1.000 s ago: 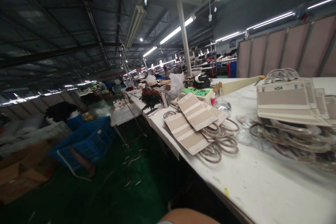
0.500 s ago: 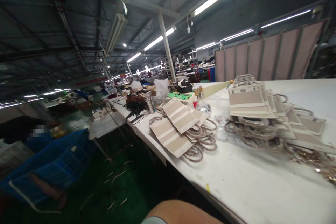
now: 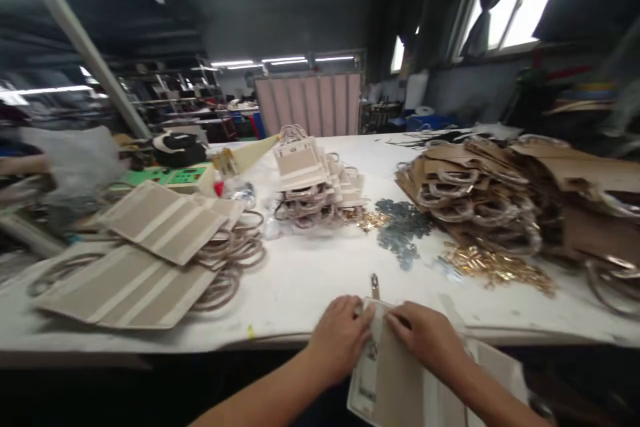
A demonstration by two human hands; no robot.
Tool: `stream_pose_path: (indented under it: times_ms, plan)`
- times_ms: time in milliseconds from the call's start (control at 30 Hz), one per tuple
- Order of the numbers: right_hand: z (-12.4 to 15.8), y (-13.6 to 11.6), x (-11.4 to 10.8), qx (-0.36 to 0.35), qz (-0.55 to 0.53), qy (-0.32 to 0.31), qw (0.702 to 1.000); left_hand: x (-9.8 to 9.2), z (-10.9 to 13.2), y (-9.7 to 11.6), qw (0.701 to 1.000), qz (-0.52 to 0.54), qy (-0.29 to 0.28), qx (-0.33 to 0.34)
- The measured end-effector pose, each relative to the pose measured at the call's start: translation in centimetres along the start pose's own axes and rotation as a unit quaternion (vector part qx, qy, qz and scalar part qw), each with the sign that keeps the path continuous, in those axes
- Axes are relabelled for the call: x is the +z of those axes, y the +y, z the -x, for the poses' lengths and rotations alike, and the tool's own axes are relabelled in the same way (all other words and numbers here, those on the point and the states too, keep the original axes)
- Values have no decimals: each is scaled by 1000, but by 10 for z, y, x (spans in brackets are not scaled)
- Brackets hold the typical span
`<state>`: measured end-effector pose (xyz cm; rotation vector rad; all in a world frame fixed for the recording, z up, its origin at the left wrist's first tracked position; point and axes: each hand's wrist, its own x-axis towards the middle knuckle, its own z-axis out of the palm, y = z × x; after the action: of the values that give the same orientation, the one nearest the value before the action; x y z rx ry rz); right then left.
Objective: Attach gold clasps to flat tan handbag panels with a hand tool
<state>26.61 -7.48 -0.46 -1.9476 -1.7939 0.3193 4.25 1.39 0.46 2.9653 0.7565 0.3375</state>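
At the table's front edge, my left hand (image 3: 341,335) is closed on the left part of a beige panel (image 3: 400,380). My right hand (image 3: 425,333) pinches the same panel's upper edge, a little to the right. The panel has pale strips and hangs tilted below the table edge toward me. A small metal clasp piece (image 3: 375,285) sticks out beyond the panel's top edge, between my hands. What lies under my fingers is hidden.
Striped beige panels with looped handles (image 3: 145,287) lie at left. Another pile (image 3: 300,167) stands at centre back. Gold pieces (image 3: 495,267), dark metal pieces (image 3: 403,223) and brown panels (image 3: 465,173) lie at right on the white table (image 3: 295,287).
The view has swung to the right and down. Both my hands, holding a panel, have come into view, along with the brown pile and metal pieces.
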Motion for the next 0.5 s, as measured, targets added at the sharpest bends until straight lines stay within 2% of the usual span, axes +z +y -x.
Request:
stream_pose_path:
  times_ms: [133, 267, 400, 500]
  plan:
    - [-29, 23, -39, 73, 7, 21, 997, -2, -4, -2, 999, 33, -18, 5]
    - [-53, 70, -70, 142, 94, 11, 985, -3, -4, 1, 999, 32, -16, -10]
    - [-66, 117, -90, 180, 136, 8, 974, -1, -6, 0, 999, 31, -16, -10]
    - [-74, 134, -98, 185, 144, -9, 972, 0, -6, 0, 999, 31, -9, -7]
